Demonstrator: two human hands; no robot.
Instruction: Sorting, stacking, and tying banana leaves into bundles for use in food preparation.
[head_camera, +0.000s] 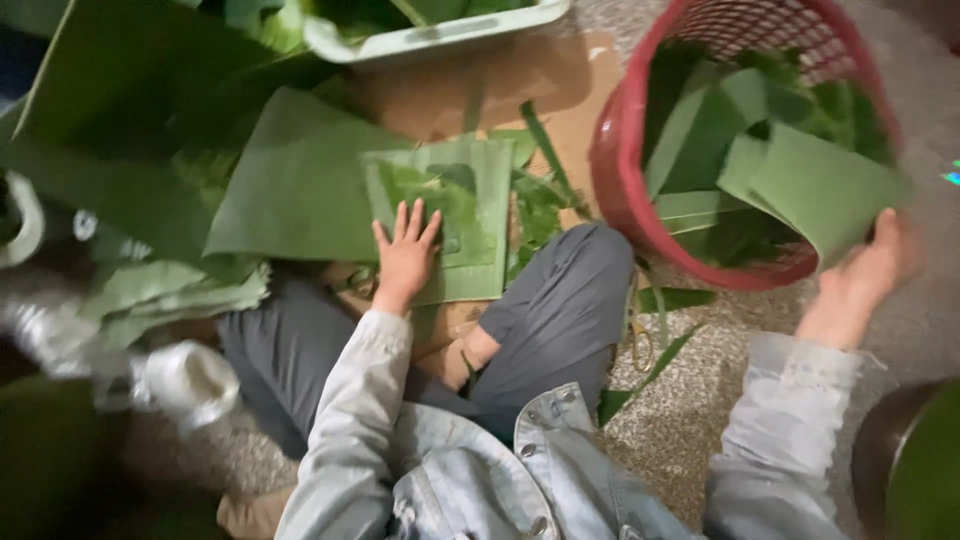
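I sit cross-legged on the floor. My left hand (405, 252) lies flat, fingers spread, on a stack of cut green leaf squares (470, 200) resting on brown cardboard (520, 80) in front of my knees. My right hand (872, 268) reaches to the right and grips the edge of a folded green leaf piece (825, 185) at the rim of a red plastic basket (620, 170). The basket holds several more cut leaf pieces.
Large whole green leaves (290, 185) spread at the left and top left. A pale green tray (430, 35) with leaves stands at the top. Folded leaf pieces (170, 290) and a white round object (190, 380) lie at the left. Scissors (640, 345) lie by my right knee.
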